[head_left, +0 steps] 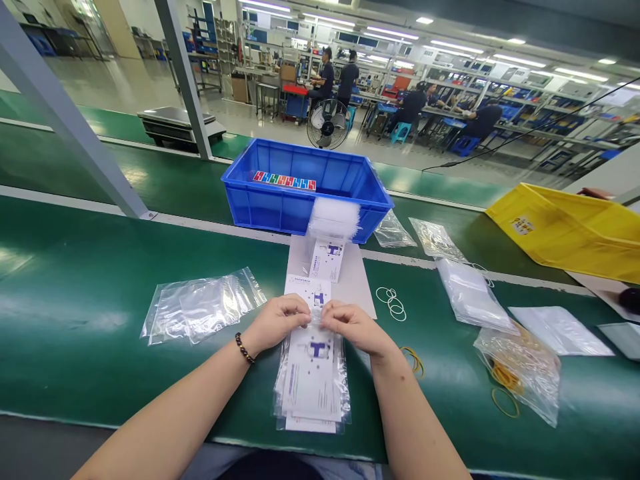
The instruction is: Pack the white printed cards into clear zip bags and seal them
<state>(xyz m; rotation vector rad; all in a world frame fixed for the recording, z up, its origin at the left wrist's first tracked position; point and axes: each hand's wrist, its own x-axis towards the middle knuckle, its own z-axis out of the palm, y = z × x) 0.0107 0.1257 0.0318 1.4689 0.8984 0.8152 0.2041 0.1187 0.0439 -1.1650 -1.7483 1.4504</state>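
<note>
My left hand [279,323] and my right hand [358,325] meet in front of me, thumbs and fingers pinched at the top end of a clear plastic bag [344,393]. Inside or on that bag lies a white printed card [311,380] with a purple figure. More bags and cards are layered beneath it. Just beyond my fingertips lies another printed card [300,285], and a third card [327,260] rests farther back on a pale board [360,280]. Flat clear bags [200,310] lie spread to the left of my left hand.
A blue bin [300,210] stands behind the cards, a stack of white sheets [334,217] against its front. On the right are white rings [395,307], yellow rubber bands [506,377], packs of bags [473,293] and a yellow bin [565,227]. A grey post [75,113] rises at left.
</note>
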